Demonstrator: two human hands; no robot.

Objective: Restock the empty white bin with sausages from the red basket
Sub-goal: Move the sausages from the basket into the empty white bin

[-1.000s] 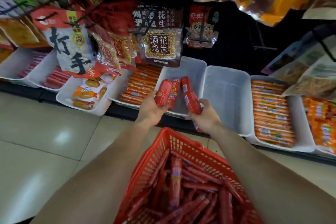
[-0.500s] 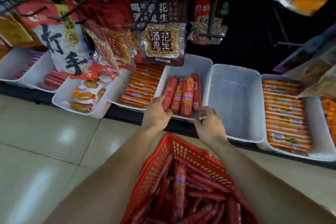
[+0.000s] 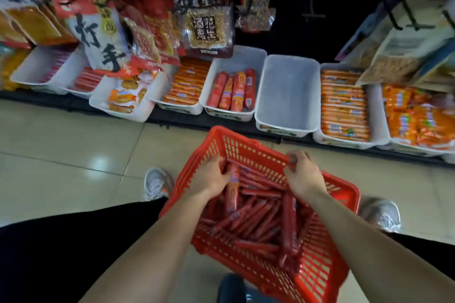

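A person is crouching on a tiled floor (image 3: 69,145) in front of a low shop shelf, seen from their own head looking down. Both bare hands are reaching into a red basket (image 3: 322,275) that is sitting on the floor between their shoes and holding a loose heap of thin red sausages (image 3: 261,219). The left hand (image 3: 211,177) is curling its fingers around a long sausage (image 3: 232,194) near the basket's left wall. The right hand (image 3: 304,174) is hovering at the basket's far rim with its fingers bent together; blur is making it impossible to tell whether they are pinching a sausage tip, the rim, or nothing. The two hands are well apart, one at each side of the basket. Just beyond the basket, a white bin (image 3: 229,117) is holding four fat red sausages (image 3: 232,92) lying side by side, pointing front to back, with bare space behind them. Touching it on the right, a clear bin (image 3: 288,96) is lying empty. Bins of orange-wrapped sausages (image 3: 343,103) are flanking these two, and snack bags (image 3: 209,27) are hanging above the row.
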